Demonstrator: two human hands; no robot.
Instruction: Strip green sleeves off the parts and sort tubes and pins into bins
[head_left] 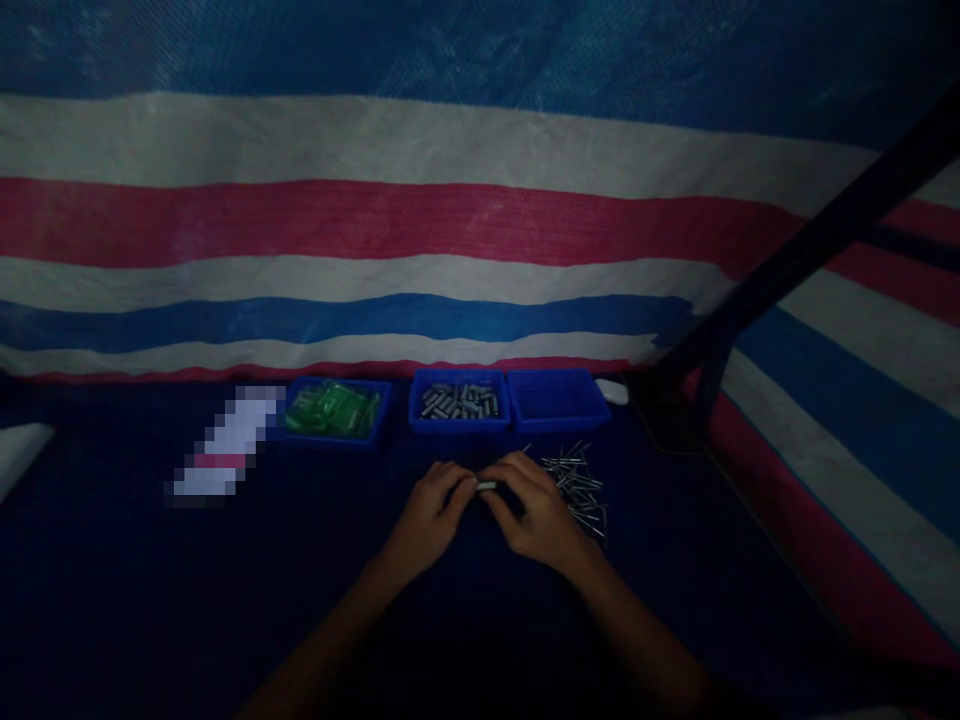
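My left hand (429,518) and my right hand (534,508) meet over a dark blue table (150,580). Both pinch a small pale cylindrical piece (486,486) between their fingertips. A loose pile of thin metal pins (577,482) lies just right of my right hand. Behind the hands stand three blue trays: one with green parts (334,410), one with several small grey metal sleeves (459,402), and one that looks empty (556,398).
A striped red, white and blue tarp (450,220) hangs behind the table. A dark metal frame post (795,260) slants down at the right. A blurred-out pale object (225,445) lies left of the trays. A small white thing (611,390) sits beside the right tray.
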